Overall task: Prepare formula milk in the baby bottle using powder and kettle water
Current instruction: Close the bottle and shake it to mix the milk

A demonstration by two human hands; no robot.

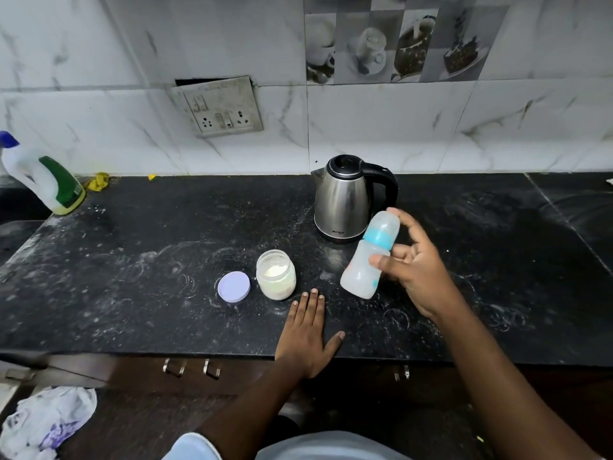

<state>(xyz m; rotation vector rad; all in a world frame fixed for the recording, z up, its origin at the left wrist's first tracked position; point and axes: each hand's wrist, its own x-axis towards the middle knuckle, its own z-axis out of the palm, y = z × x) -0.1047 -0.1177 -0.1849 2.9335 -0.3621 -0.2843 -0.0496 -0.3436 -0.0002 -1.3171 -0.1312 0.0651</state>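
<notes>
My right hand [413, 263] holds a translucent baby bottle [368, 257] with a blue ring and a clear cap, tilted above the black counter; thumb and fingers wrap its middle. My left hand [306, 333] lies flat on the counter near the front edge, fingers straight. Just beyond its fingertips stands an open glass jar [276, 274] of whitish powder. The jar's lilac lid [234, 287] lies flat to its left. A steel kettle [346, 199] with a black handle and a closed lid stands behind the bottle.
The black stone counter [149, 260] is dusted with powder marks. A white and green cleaner bottle [43, 179] stands at the far left by a yellow cloth [98, 181]. A wall socket [220, 111] sits on the tiles. A plastic bag [46, 423] lies below left.
</notes>
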